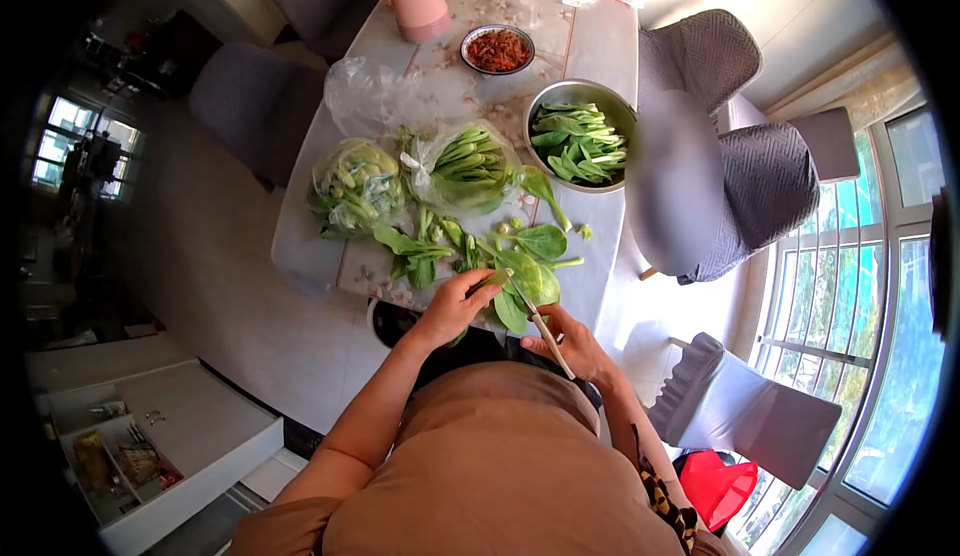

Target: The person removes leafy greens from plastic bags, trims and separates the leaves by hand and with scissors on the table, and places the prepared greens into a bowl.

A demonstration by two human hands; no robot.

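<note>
In the head view, my left hand (460,308) is closed on a leafy green (496,279) near the table's front edge. My right hand (582,348) grips a small knife (548,333) by its pale handle; the blade points up and left, its tip by the green's cut end. Loose leafy greens (540,244) and trimmed root ends lie just beyond both hands. Behind these sit two clear plastic bags of greens, one (355,184) at the left and one (462,168) beside it. A steel bowl (533,106) at the right holds more greens.
A patterned cloth covers the table (590,46). On it stand a pink thermos jug (415,4) and a dish of reddish food (498,50). Grey chairs (765,181) flank the table. A drawer (200,481) is pulled out at lower left, and a red bag (717,486) is at lower right.
</note>
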